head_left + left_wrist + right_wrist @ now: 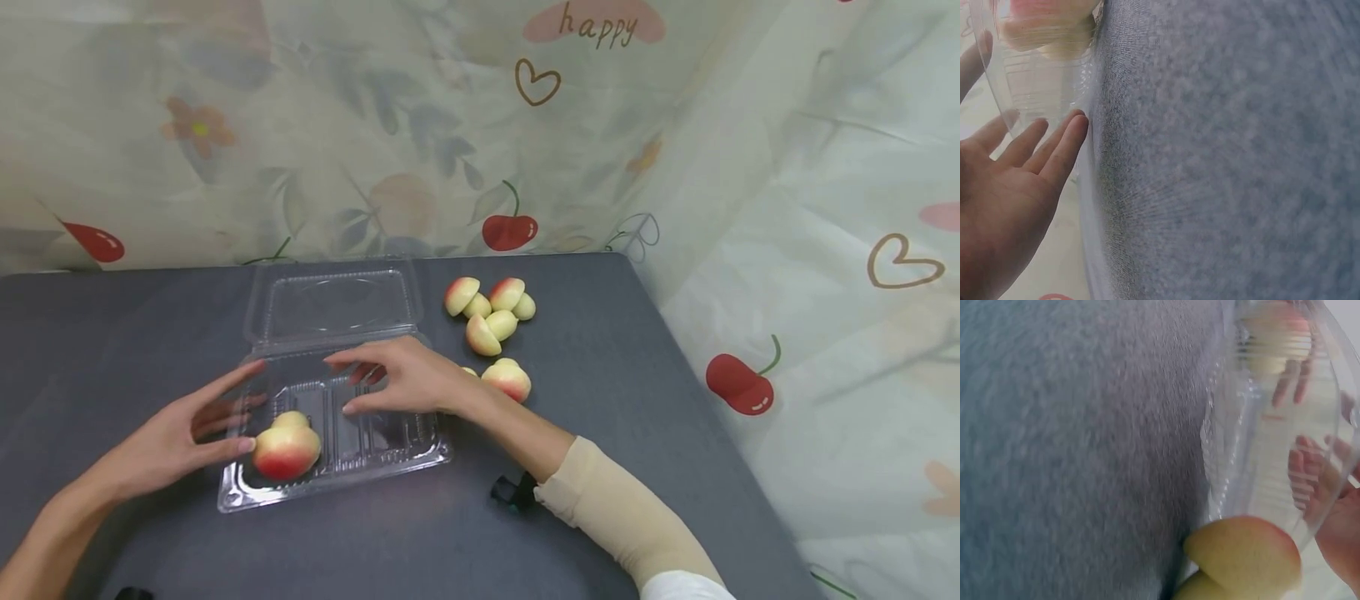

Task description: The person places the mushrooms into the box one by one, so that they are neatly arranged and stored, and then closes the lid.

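A clear plastic clamshell box lies on the table with its lid folded back. One cream mushroom-shaped piece with a red-blushed cap sits in the left end of the box. My left hand is at the box's left side, fingers extended, the thumb tip at the rim beside that piece; whether it touches cannot be told. Over the middle of the box is my right hand, its fingers loosely bent and nothing between them. In the right wrist view, another mushroom-shaped piece appears outside the box.
Several similar mushroom-shaped pieces stand right of the box on the dark grey table; one is partly behind my right wrist. A small black object lies by the right forearm. Printed curtains hang behind and at the right.
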A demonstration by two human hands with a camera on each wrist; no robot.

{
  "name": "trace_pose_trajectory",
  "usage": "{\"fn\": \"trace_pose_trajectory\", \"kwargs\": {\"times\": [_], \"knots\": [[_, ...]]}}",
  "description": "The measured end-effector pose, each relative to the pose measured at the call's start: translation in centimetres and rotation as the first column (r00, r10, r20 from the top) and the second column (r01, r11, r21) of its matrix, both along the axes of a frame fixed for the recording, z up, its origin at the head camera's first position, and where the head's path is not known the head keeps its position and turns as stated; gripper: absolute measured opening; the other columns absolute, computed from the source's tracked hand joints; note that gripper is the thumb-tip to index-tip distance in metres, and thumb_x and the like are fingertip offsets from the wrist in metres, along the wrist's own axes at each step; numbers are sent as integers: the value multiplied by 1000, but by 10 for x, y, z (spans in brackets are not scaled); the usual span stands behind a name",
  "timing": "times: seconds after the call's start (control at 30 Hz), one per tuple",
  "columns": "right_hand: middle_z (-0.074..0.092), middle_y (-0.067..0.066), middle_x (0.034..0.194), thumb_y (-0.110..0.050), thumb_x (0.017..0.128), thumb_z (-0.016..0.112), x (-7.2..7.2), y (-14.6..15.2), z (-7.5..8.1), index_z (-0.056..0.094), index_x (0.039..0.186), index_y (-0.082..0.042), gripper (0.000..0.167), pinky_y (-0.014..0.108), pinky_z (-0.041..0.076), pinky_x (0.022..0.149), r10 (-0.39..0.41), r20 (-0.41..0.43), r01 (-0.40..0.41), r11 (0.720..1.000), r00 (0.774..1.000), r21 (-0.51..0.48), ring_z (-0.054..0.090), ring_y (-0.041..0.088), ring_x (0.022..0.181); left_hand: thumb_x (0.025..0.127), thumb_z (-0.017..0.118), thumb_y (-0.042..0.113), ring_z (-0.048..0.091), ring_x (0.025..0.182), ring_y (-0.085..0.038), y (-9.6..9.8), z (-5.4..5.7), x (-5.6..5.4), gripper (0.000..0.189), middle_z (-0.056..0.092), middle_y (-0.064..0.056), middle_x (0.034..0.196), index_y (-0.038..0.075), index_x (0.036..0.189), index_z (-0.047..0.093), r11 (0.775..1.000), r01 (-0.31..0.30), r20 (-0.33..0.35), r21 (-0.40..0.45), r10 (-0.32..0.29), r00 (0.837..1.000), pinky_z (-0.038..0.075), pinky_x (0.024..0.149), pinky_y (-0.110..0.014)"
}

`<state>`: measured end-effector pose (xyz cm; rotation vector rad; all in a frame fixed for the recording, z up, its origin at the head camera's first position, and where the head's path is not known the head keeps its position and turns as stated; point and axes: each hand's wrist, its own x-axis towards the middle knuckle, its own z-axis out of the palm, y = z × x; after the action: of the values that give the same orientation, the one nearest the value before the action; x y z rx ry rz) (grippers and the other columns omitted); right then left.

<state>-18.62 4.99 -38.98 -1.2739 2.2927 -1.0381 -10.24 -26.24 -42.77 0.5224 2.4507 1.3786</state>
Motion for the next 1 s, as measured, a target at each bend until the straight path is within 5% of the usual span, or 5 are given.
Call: {"fn": "trace_pose_trajectory", "kwargs": {"times": [0.8, 1.0], "knots": [[66, 6, 127, -19, 83, 83, -10, 63, 10, 63, 132, -7, 55, 31, 53, 93, -105, -23, 99, 978, 994, -185, 67, 23, 105, 84, 82, 26, 42, 119, 18, 2, 4, 1, 103, 24, -20, 160, 28, 161, 14, 999, 9, -2, -36, -9, 1000, 47, 86, -13], [67, 8, 126, -17, 83, 83, -9, 80, 12, 65, 131, -9, 53, 31, 52, 93, -163, -14, 158, 969, 987, -191, 66, 20, 104, 83, 82, 27, 50, 130, -35, 1, 5, 2, 104, 25, -19, 160, 28, 161, 12, 997, 0, 6, -81, 1, 1000, 47, 86, -14]]}}
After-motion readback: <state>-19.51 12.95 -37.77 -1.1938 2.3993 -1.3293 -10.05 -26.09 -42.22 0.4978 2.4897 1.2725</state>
